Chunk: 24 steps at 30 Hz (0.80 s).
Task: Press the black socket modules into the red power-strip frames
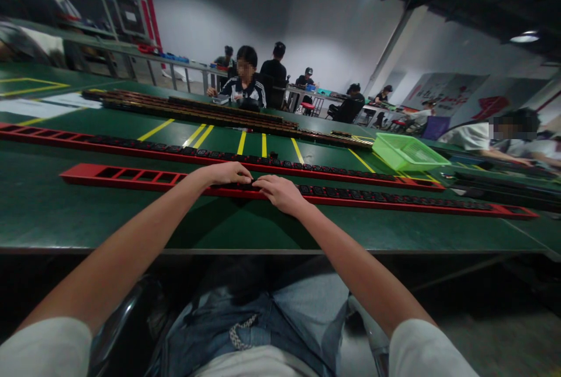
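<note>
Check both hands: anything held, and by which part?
Can't tell: left hand and right hand meet fingertips-down at the nearer red strip, hiding any small piece between them.

Left hand (230, 173) and right hand (279, 192), near clock centre, hide a stretch of the near red strip (342, 197); whatever's at the fingertips is too small and dark to tell. Far red strip (210, 158) cut off at 9 o'clock; marks on its black inserts (287, 164) unreadable. Wall banner (489, 107), 2–3 o'clock: lettering blurred. Left sleeve (48, 345) cropped at 8.
</note>
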Each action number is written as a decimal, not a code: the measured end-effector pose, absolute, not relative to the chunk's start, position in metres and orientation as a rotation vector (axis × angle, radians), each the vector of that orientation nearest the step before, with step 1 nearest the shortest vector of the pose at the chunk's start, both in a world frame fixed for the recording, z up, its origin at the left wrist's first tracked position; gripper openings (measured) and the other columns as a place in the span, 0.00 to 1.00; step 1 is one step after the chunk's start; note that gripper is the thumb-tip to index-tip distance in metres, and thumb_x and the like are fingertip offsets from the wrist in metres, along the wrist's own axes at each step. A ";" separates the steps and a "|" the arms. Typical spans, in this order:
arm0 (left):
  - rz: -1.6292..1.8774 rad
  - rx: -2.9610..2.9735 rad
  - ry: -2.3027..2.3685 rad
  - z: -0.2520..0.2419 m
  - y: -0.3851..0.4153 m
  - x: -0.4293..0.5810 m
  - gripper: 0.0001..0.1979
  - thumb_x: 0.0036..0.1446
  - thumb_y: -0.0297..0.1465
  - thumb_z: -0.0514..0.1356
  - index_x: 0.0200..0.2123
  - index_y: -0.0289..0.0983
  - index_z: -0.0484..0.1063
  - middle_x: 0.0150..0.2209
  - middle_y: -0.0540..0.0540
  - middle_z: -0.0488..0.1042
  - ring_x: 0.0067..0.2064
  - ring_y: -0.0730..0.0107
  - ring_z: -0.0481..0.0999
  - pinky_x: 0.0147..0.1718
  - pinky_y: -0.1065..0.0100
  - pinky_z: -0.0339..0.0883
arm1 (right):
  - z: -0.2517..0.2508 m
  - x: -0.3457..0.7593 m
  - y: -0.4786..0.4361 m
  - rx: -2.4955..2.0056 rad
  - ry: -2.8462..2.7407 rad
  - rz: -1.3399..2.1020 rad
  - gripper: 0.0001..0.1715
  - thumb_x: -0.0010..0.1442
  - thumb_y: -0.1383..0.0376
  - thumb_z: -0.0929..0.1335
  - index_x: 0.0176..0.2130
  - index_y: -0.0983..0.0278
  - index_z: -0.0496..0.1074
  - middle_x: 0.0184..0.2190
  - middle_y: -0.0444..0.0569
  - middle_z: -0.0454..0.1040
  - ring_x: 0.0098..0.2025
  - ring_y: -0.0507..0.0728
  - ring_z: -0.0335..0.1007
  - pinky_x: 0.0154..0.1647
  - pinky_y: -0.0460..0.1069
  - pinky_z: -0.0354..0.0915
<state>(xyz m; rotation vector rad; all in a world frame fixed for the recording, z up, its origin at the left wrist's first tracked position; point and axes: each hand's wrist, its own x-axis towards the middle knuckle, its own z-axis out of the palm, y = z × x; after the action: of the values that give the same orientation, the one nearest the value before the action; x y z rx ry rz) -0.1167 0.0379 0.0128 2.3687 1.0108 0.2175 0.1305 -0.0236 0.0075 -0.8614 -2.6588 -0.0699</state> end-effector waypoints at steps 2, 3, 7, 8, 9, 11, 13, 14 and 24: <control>0.211 2.381 1.023 0.013 0.038 -0.118 0.25 0.61 0.49 0.53 0.45 0.36 0.79 0.39 0.45 0.79 0.39 0.66 0.73 0.39 0.70 0.62 | 0.008 0.131 -0.024 -0.861 -2.658 -0.076 0.19 0.70 0.67 0.64 0.58 0.58 0.72 0.57 0.51 0.73 0.54 0.58 0.70 0.52 0.52 0.66; 0.207 2.387 1.028 0.013 0.038 -0.119 0.25 0.62 0.49 0.52 0.45 0.36 0.79 0.39 0.45 0.79 0.39 0.66 0.74 0.39 0.70 0.62 | 0.008 0.131 -0.024 -0.859 -2.657 -0.078 0.19 0.70 0.67 0.64 0.58 0.58 0.72 0.57 0.51 0.73 0.54 0.58 0.70 0.52 0.52 0.66; 0.178 2.394 1.013 0.015 0.040 -0.122 0.24 0.62 0.47 0.53 0.48 0.36 0.78 0.43 0.45 0.80 0.42 0.67 0.75 0.42 0.72 0.63 | 0.007 0.132 -0.023 -0.841 -2.655 -0.062 0.19 0.70 0.67 0.64 0.58 0.58 0.72 0.57 0.51 0.73 0.55 0.58 0.70 0.53 0.52 0.66; 0.172 2.393 1.004 0.015 0.041 -0.122 0.24 0.62 0.46 0.53 0.49 0.37 0.78 0.44 0.45 0.80 0.43 0.68 0.75 0.42 0.73 0.63 | 0.007 0.132 -0.023 -0.840 -2.653 -0.056 0.19 0.70 0.68 0.64 0.58 0.58 0.72 0.57 0.51 0.74 0.55 0.58 0.70 0.54 0.52 0.66; 0.168 2.392 0.997 0.015 0.041 -0.122 0.24 0.62 0.46 0.53 0.50 0.37 0.78 0.45 0.45 0.80 0.44 0.68 0.76 0.43 0.73 0.63 | 0.007 0.132 -0.023 -0.841 -2.652 -0.052 0.19 0.70 0.68 0.64 0.58 0.58 0.72 0.57 0.51 0.74 0.56 0.58 0.70 0.54 0.52 0.66; 0.167 2.391 0.995 0.015 0.042 -0.121 0.23 0.62 0.45 0.53 0.50 0.37 0.78 0.46 0.45 0.80 0.45 0.67 0.76 0.43 0.73 0.63 | 0.007 0.132 -0.023 -0.840 -2.652 -0.050 0.19 0.70 0.68 0.64 0.58 0.58 0.72 0.56 0.51 0.74 0.56 0.58 0.70 0.54 0.53 0.66; 0.170 2.393 1.001 0.014 0.042 -0.121 0.23 0.63 0.44 0.54 0.50 0.38 0.78 0.46 0.45 0.80 0.45 0.67 0.76 0.43 0.72 0.64 | 0.007 0.132 -0.023 -0.839 -2.654 -0.052 0.20 0.70 0.67 0.64 0.59 0.58 0.71 0.57 0.51 0.74 0.56 0.58 0.70 0.54 0.53 0.66; 0.171 2.394 1.004 0.013 0.042 -0.120 0.22 0.63 0.44 0.54 0.49 0.37 0.78 0.46 0.45 0.80 0.45 0.66 0.76 0.44 0.72 0.64 | 0.007 0.133 -0.023 -0.839 -2.655 -0.053 0.20 0.70 0.67 0.64 0.59 0.57 0.71 0.57 0.51 0.74 0.56 0.58 0.70 0.54 0.53 0.66; 0.142 2.397 1.057 0.019 0.037 -0.126 0.22 0.63 0.44 0.53 0.45 0.36 0.79 0.42 0.45 0.81 0.42 0.67 0.76 0.41 0.72 0.64 | 0.011 0.134 -0.026 -0.871 -2.628 0.017 0.20 0.69 0.68 0.65 0.59 0.59 0.71 0.56 0.52 0.74 0.56 0.59 0.70 0.55 0.54 0.66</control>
<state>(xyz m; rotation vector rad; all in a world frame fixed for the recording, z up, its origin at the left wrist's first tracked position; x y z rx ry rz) -0.1260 0.0365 0.0186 2.3970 1.0572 0.1423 0.1344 -0.0258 0.0111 -0.8713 -2.6284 0.0168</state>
